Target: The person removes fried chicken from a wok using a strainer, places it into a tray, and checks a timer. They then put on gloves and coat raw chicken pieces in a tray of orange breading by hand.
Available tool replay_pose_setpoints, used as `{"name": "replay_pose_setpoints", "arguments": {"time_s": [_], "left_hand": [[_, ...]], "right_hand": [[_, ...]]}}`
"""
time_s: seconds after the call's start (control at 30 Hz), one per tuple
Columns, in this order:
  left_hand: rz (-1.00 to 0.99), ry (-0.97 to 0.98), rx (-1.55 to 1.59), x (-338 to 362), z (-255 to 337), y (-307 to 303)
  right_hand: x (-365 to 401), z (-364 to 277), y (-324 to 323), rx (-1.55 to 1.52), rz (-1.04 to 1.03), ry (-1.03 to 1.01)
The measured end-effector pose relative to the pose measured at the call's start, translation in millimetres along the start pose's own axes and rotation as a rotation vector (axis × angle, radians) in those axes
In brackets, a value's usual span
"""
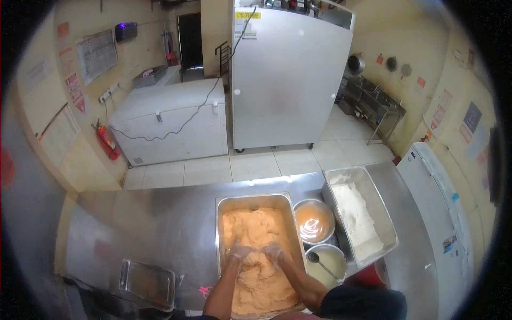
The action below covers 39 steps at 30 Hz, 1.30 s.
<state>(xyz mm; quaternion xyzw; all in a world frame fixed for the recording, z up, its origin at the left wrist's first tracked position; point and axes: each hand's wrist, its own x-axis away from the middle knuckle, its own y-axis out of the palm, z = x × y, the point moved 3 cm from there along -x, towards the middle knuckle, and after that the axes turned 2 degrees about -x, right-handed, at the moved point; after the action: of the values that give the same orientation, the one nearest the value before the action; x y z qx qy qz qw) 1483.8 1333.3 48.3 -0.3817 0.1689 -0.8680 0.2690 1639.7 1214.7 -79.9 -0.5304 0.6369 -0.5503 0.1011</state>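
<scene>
Left hand (238, 252) and right hand (276, 250) press what look like spread fingers into the orange mix (256, 224) heaped in the tray (253, 198) on the worktop (160, 229), where a hard shove could well spill mix over the rim or into the bowl (314, 221) just beside.

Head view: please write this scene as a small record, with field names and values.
Place: kitchen, steel table
Hands: left hand and right hand, seemingly in clear gloves, pressed side by side into orange mixture
Holder: deep steel pan
Right of it: bowl of orange liquid; bowl of pale liquid with ladle; second pan with white powder
Left of it: clear container
Behind: chest freezer, tall fridge, fire extinguisher
</scene>
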Motion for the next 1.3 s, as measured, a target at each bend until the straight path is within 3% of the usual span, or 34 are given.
{"name": "replay_pose_setpoints", "arguments": {"time_s": [0.07, 0.13, 0.17, 0.23, 0.3, 0.37, 0.43, 0.47, 0.53, 0.6, 0.67, 0.7, 0.73, 0.8, 0.83, 0.9, 0.93, 0.97, 1.03, 1.07, 1.1, 1.13, 1.23, 1.3], "left_hand": [[-0.087, 0.022, 0.004, 5, 9, -23], [-0.188, 0.035, 0.01, 13, 8, -29], [-0.192, 0.03, 0.012, 14, 2, -22], [0.019, -0.011, -0.42, 14, -18, -4], [0.113, 0.05, -0.365, -3, -39, 31], [0.21, 0.111, -0.32, -14, -46, 40], [-0.026, 0.231, -0.007, -24, -34, 26], [-0.039, 0.221, -0.001, -41, -44, 23], [-0.641, 0.157, 0.413, -72, -69, 29], [-0.059, 0.101, -0.294, 18, -9, -16], [0.042, 0.038, -0.716, 56, 31, -26], [-0.122, 0.013, -0.736, 49, 22, -12], [0.086, 0.106, -0.842, -3, -49, 51], [-0.044, 0.077, -0.848, 35, -2, 14], [-0.006, 0.153, -0.827, 13, -18, 19], [-0.206, 0.253, -0.256, 15, -12, 7], [-0.216, 0.242, -0.252, 1, -17, 6], [-0.417, 0.048, -0.076, -12, -32, 14], [-0.618, -0.155, 0.09, 4, -38, 19], [-0.356, -0.068, -0.335, 31, -21, 7], [-0.078, 0.021, -0.749, 50, -6, 2], [-0.079, 0.02, -0.753, 53, -11, 20], [0.059, 0.037, -0.998, 47, -22, 50], [-0.032, 0.059, -0.746, 33, -11, 43]], "right_hand": [[13, 4, -27, 0.033, -0.211, -0.115], [50, -9, -58, 0.104, -0.266, -0.135], [66, -15, -67, 0.134, -0.239, -0.14], [88, -28, -52, 0.165, -0.058, -0.104], [90, -37, -25, 0.167, 0.194, -0.003], [61, -28, 9, 0.073, 0.254, 0.071], [41, -8, 21, -0.01, 0.1, 0.038], [38, 4, 18, -0.036, -0.034, -0.022], [56, 5, -22, -0.023, -0.263, -0.121], [83, -15, -59, 0.075, -0.223, -0.113], [113, -46, -74, 0.129, 0.097, -0.065], [122, -59, -71, 0.137, 0.27, -0.037], [111, -46, -25, 0.18, 0.454, 0.042], [105, -57, -20, 0.143, 0.442, 0.039], [79, -35, 6, -0.035, 0.432, 0.045], [57, -16, 22, -0.04, 0.222, 0.064], [52, -13, 12, -0.002, 0.102, 0.041], [56, -16, -6, 0.079, -0.041, -0.007], [95, -44, -64, 0.423, -0.213, -0.138], [118, -59, -93, 0.452, -0.204, -0.127], [125, -55, -100, -0.028, -0.088, 0.097], [129, -55, -80, -0.032, -0.088, 0.097], [126, -61, -25, 0.17, 0.217, 0.203], [112, -61, -16, 0.218, 0.222, 0.251]]}}
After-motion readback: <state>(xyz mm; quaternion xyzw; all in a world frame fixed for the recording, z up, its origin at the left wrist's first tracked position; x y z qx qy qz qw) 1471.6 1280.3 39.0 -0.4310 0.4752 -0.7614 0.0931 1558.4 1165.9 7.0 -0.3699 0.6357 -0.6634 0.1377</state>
